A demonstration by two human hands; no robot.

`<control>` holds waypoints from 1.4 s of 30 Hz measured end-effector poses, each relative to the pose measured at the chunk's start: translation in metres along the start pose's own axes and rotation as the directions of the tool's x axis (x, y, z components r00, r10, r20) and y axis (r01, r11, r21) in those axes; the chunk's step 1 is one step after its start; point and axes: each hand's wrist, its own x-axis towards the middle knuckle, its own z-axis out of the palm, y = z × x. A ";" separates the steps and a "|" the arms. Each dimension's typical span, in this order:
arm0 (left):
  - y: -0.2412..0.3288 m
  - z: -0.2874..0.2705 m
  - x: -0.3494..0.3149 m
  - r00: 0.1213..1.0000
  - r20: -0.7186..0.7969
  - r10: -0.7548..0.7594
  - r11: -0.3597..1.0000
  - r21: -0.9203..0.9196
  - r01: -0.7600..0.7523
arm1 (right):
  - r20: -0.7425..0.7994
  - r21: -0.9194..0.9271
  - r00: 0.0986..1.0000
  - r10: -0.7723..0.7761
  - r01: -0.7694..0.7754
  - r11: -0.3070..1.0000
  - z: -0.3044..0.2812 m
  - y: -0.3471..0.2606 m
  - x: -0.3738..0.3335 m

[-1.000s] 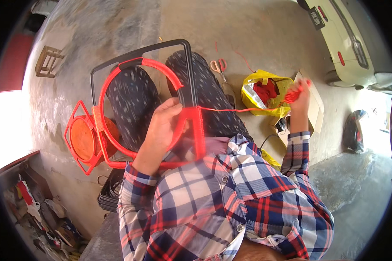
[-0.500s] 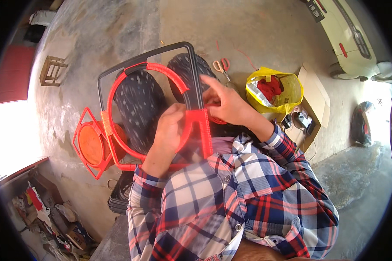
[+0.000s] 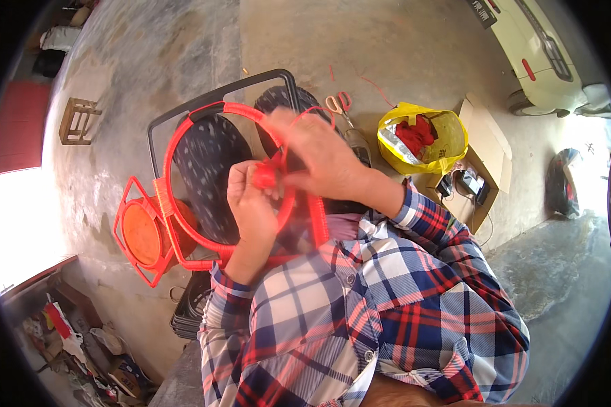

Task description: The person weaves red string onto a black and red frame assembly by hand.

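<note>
Frame (image 3: 163, 197) across our knees (image 3: 210, 152): at its left, an orange disc (image 3: 141, 233); the frame's ring (image 3: 241, 109) and near bar (image 3: 198, 264) show mostly red, its far bar (image 3: 214, 95) black, so we judge covering partly done. Within its right side our left hand (image 3: 252, 207) pinches a red cord bundle (image 3: 265, 176); beside it our right hand (image 3: 326, 157) blurs, its grip unclear. Concrete floor (image 3: 305, 41) stretches beyond the frame; scissors (image 3: 339, 106) and yellow bag (image 3: 451, 134) bound its right.

Bunched red cord (image 3: 265, 176), part-wrapped frame (image 3: 241, 109)
</note>
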 end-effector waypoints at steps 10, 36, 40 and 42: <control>0.002 -0.011 0.001 0.988 0.005 -0.154 0.981 0.123 0.152 | 0.326 0.147 0.903 0.279 -0.341 0.929 -0.078 0.028 -0.024; 0.002 0.010 0.015 0.881 0.181 -0.438 0.893 -0.027 0.449 | 0.507 0.455 0.670 0.542 -0.742 0.492 -0.021 0.046 -0.064; 0.000 -0.007 0.019 0.827 0.283 -0.485 0.869 0.047 0.493 | 0.325 0.663 0.682 0.655 -0.658 0.356 -0.035 0.055 -0.080; 0.002 -0.001 0.020 0.830 0.228 -0.508 0.857 0.037 0.514 | 0.349 0.700 0.694 0.630 -0.640 0.317 -0.031 0.052 -0.085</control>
